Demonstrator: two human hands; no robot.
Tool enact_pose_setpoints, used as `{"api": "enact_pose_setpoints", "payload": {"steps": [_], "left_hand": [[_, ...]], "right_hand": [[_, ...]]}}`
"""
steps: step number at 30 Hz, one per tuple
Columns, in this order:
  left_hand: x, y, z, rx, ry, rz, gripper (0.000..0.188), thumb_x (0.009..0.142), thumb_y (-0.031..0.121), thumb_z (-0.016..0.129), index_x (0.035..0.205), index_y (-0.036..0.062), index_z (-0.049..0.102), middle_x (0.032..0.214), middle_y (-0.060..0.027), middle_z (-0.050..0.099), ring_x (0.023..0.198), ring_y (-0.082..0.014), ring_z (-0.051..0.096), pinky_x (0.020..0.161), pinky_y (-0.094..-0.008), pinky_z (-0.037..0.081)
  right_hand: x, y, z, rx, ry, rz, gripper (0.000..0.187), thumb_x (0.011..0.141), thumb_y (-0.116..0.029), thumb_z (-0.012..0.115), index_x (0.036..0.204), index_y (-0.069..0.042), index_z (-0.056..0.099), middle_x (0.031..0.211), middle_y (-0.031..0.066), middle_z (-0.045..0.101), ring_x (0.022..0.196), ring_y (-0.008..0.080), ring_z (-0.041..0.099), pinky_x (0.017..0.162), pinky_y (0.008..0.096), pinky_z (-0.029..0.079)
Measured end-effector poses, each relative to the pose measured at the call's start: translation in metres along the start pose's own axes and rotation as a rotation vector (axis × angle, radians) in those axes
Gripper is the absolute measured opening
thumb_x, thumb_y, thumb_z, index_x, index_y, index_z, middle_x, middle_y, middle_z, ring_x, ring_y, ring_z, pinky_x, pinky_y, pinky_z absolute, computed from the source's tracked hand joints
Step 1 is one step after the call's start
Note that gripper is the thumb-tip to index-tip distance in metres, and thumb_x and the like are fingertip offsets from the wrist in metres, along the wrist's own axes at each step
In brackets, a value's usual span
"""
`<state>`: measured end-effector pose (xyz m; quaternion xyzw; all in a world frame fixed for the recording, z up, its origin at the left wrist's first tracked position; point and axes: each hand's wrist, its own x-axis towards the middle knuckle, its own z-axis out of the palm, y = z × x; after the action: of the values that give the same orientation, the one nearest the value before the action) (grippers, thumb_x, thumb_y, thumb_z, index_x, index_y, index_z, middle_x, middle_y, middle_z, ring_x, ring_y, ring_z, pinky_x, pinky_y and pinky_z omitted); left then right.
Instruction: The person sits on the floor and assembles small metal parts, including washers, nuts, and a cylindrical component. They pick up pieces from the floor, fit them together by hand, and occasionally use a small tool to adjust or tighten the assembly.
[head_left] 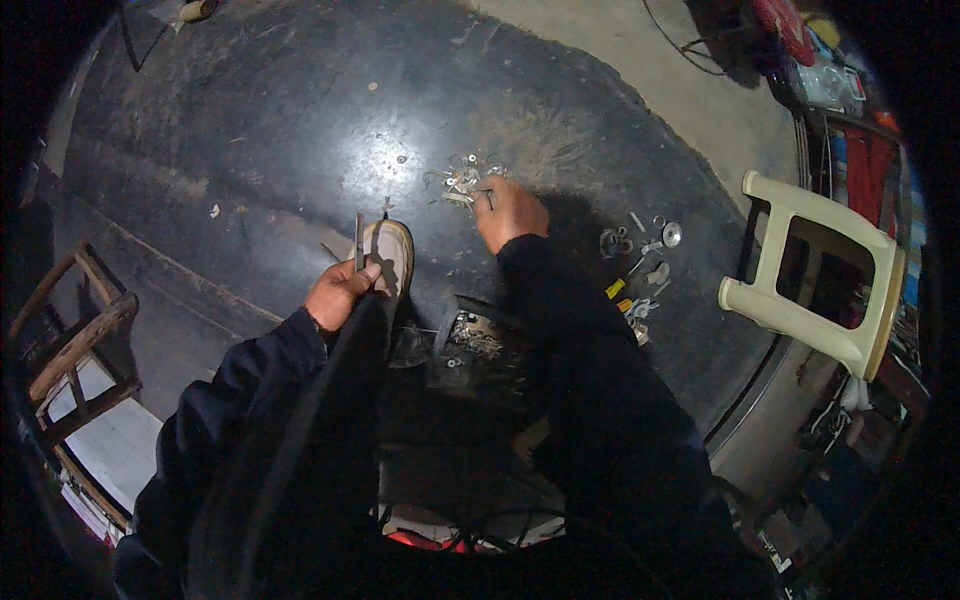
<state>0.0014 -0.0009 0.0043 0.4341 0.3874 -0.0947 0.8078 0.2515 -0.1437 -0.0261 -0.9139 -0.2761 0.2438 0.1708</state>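
Note:
My left hand (338, 294) is closed around a narrow, flat metal strip (360, 238) that sticks up past the thumb, beside my beige shoe (396, 256). A second thin piece shows beyond the fingers, too dim to name. Farther right, my right hand (512, 216) reaches down to a loose pile of small metal parts (463, 180) on the dark floor. Its thumb and fingertips are pinched together at the pile's edge. What they hold, if anything, is too small to make out.
Right of my right arm lie a screwdriver with a yellow handle (614, 288), a round metal cap (671, 234) and several small fittings. More small parts (475, 335) sit between my legs. A cream plastic stool (860, 240) is at the right, a wooden frame (85, 330) at the left.

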Motion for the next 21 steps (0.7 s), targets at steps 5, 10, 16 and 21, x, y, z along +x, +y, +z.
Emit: {"api": "enact_pose_setpoints", "payload": {"steps": [5, 10, 16, 21], "left_hand": [[0.001, -0.004, -0.004, 0.048, 0.045, -0.061, 0.024, 0.106, 0.023, 0.054, 0.105, 0.0031, 0.067, 0.089, 0.0032, 0.067, 0.080, -0.0073, 0.058, 0.078, -0.0242, 0.047], [0.007, -0.012, -0.011, 0.014, -0.012, -0.021, 0.024, 0.106, 0.022, 0.054, 0.104, 0.0027, 0.067, 0.090, 0.0034, 0.067, 0.081, -0.0068, 0.058, 0.078, -0.0241, 0.047], [0.005, -0.013, -0.011, 0.050, -0.002, -0.003, 0.024, 0.106, 0.022, 0.053, 0.104, 0.0026, 0.067, 0.090, 0.0031, 0.067, 0.080, -0.0067, 0.057, 0.077, -0.0239, 0.047], [0.002, -0.006, -0.006, 0.012, -0.009, -0.014, 0.024, 0.107, 0.021, 0.052, 0.104, 0.0024, 0.066, 0.091, 0.0026, 0.067, 0.080, -0.0068, 0.057, 0.077, -0.0238, 0.047]], "right_hand": [[0.007, -0.007, 0.003, 0.056, 0.023, 0.021, 0.023, 0.084, -0.025, 0.073, 0.102, -0.012, 0.069, 0.105, 0.0138, 0.071, 0.096, 0.0374, 0.068, 0.080, 0.0495, 0.054], [0.010, -0.008, 0.008, 0.027, 0.047, -0.005, 0.022, 0.081, -0.024, 0.075, 0.098, -0.011, 0.069, 0.101, 0.0150, 0.070, 0.094, 0.0379, 0.068, 0.080, 0.0500, 0.054], [0.011, 0.001, 0.018, 0.125, 0.115, 0.000, 0.016, 0.081, -0.020, 0.074, 0.091, -0.008, 0.069, 0.087, 0.0119, 0.071, 0.082, 0.0315, 0.070, 0.073, 0.0428, 0.054], [-0.004, 0.018, 0.008, 0.448, 0.176, 0.064, 0.018, 0.080, -0.015, 0.075, 0.091, -0.003, 0.066, 0.076, 0.0061, 0.068, 0.073, 0.0175, 0.066, 0.068, 0.0331, 0.052]]}}
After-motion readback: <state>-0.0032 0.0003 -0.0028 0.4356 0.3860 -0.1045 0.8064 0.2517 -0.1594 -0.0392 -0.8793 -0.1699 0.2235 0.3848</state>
